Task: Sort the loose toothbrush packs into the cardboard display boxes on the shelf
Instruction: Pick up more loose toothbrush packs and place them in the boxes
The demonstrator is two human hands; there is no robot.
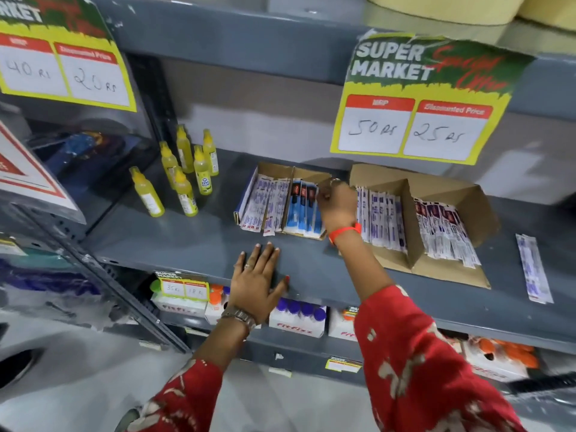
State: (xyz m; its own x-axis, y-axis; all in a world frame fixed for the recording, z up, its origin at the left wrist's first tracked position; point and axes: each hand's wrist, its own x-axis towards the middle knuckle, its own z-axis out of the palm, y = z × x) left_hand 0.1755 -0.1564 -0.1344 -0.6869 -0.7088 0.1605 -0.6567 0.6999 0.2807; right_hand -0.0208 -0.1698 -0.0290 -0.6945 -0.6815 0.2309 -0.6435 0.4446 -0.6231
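Two cardboard display boxes lie on the grey shelf [202, 244]. The left box [307, 175] holds white-and-purple packs [265, 204] in its left half and blue packs [302, 210] in its right half. The larger right box [436, 188] holds white-and-purple packs in both halves. One loose toothbrush pack [533, 266] lies on the shelf to the far right. My right hand [338, 204] is over the left box's right edge, fingers pinched at the top of a blue pack. My left hand [257, 282] rests flat and open on the shelf's front edge.
Several yellow bottles [184, 173] stand at the shelf's left. A price sign [417, 98] hangs from the shelf above, over the right box. White boxes with coloured caps [296, 319] fill the shelf below.
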